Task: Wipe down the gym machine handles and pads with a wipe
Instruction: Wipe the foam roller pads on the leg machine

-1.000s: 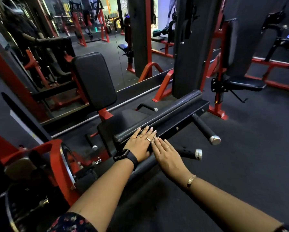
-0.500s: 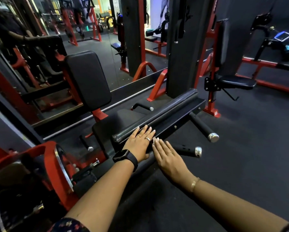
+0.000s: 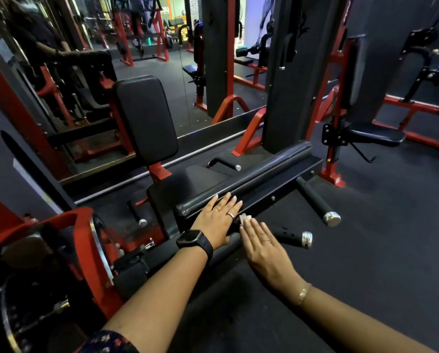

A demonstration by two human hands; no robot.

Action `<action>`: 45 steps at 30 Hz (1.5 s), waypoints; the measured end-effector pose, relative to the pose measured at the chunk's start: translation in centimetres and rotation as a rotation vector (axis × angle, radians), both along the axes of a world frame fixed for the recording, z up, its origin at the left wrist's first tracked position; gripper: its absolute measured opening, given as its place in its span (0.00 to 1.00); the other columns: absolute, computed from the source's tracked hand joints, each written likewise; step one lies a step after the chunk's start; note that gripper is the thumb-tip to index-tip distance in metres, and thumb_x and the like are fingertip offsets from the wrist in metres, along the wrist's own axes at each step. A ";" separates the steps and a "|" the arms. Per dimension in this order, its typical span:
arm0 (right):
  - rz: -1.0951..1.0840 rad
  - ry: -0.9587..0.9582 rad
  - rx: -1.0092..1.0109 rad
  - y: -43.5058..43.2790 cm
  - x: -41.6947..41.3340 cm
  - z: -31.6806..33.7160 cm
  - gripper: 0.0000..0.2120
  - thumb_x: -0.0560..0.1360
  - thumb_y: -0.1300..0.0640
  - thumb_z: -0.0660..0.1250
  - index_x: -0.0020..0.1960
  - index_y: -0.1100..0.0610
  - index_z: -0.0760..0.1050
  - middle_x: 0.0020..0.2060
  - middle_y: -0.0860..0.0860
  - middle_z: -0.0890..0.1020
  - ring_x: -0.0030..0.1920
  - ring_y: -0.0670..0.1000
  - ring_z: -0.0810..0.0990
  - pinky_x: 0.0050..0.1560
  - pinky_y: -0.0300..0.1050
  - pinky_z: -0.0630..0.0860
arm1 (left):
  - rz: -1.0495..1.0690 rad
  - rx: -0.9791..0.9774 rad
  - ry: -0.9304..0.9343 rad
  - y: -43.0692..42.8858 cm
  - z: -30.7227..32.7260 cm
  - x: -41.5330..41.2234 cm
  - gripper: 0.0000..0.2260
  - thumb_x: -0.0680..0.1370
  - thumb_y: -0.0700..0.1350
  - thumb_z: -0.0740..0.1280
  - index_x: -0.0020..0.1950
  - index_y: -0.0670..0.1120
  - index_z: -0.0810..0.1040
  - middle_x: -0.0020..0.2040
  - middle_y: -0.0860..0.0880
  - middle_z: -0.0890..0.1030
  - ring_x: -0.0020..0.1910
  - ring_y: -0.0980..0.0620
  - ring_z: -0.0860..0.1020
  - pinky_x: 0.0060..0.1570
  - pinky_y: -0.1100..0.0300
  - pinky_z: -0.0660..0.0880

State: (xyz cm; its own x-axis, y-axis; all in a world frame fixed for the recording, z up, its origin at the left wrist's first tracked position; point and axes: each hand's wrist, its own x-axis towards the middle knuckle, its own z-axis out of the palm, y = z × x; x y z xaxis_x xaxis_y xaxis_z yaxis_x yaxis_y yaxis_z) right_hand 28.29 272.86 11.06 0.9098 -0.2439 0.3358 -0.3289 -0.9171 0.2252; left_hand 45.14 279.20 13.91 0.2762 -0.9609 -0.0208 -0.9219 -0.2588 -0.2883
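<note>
Black rubber floor [image 3: 381, 263] lies open at 4 o'clock of the hands. Left hand [image 3: 219, 220] rests flat on the near end of the long pad [image 3: 251, 174]. Right hand [image 3: 260, 240], at its 4 o'clock, presses a white wipe [image 3: 245, 218] under straight fingertips at the frame edge.

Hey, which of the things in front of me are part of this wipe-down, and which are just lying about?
Part of the job: wipe, at the fingertips of the right hand; left hand, flat on the long roller pad; back pad; chrome-capped handle.
Just there: neighbouring machine's seat; smartwatch; rubber floor.
</note>
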 end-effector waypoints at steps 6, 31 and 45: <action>-0.240 -0.080 0.044 -0.7 -0.4 0.3 0.23 0.75 0.65 0.49 0.63 0.70 0.74 0.60 0.66 0.77 0.62 0.63 0.77 0.70 0.57 0.64 | -0.120 -0.010 -0.068 0.2 -0.4 -0.4 0.33 0.83 0.50 0.55 0.78 0.45 0.34 0.80 0.47 0.39 0.78 0.49 0.38 0.73 0.54 0.34; 0.004 -0.211 -0.026 -1.3 -3.5 -0.6 0.22 0.76 0.65 0.52 0.68 0.64 0.71 0.69 0.59 0.71 0.69 0.57 0.70 0.72 0.55 0.63 | -0.128 -0.056 0.141 0.0 -0.5 0.0 0.38 0.81 0.52 0.61 0.79 0.48 0.38 0.80 0.45 0.42 0.79 0.50 0.43 0.75 0.57 0.42; -0.057 -0.252 0.008 -1.8 -1.8 -0.2 0.22 0.73 0.64 0.52 0.62 0.63 0.77 0.62 0.61 0.78 0.63 0.58 0.77 0.70 0.54 0.65 | -0.143 -0.090 0.180 0.1 -0.6 0.1 0.41 0.78 0.56 0.63 0.79 0.49 0.39 0.80 0.46 0.43 0.79 0.50 0.43 0.75 0.58 0.42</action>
State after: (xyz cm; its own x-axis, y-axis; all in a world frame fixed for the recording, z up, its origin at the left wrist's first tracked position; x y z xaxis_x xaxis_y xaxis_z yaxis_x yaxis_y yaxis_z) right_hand 26.47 271.05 10.89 0.7826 -0.2961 0.5476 -0.4250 -0.8969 0.1223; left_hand 45.20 279.35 13.32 0.1364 -0.9902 0.0297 -0.9855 -0.1387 -0.0976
